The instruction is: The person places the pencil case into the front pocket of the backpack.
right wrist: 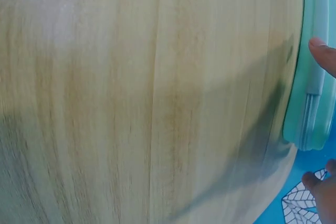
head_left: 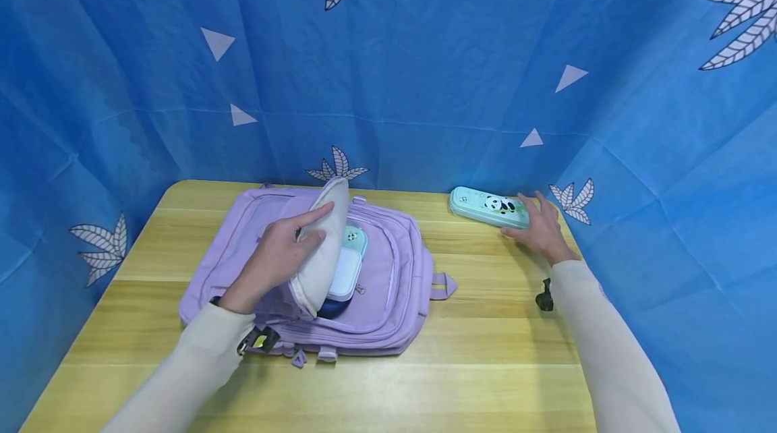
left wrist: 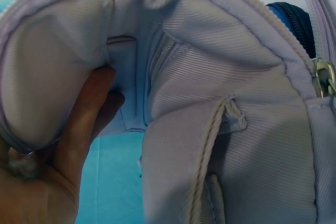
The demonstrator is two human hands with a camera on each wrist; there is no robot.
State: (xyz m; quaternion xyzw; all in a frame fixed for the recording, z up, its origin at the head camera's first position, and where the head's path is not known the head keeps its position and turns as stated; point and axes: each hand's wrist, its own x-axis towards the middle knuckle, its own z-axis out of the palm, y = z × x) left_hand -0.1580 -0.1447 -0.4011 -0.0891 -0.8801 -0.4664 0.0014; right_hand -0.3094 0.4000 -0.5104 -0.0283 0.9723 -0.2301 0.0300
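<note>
A purple backpack (head_left: pixel 408 271) lies on the table with its front flap (head_left: pixel 324 261) folded up, the pale lining showing. My left hand (head_left: pixel 280 251) holds that flap; in the left wrist view its fingers (left wrist: pixel 86 114) lie against the lining. Inside the opening are a mint case (head_left: pixel 355 239), a white-lidded box (head_left: pixel 346 274) and something dark blue (head_left: pixel 332 308). At the back right lies a mint pencil case (head_left: pixel 479 204) with a panda picture. My right hand (head_left: pixel 540 227) is spread around its right end, and the thumb (right wrist: pixel 323 56) is at its zipped side in the right wrist view.
The wooden table (head_left: pixel 485 352) has blue leaf-print cloth (head_left: pixel 425 69) behind it and at both sides. A strap loop (head_left: pixel 444 286) sticks out from the backpack's right end. Buckles and zip pulls (head_left: pixel 299 357) hang at its near edge.
</note>
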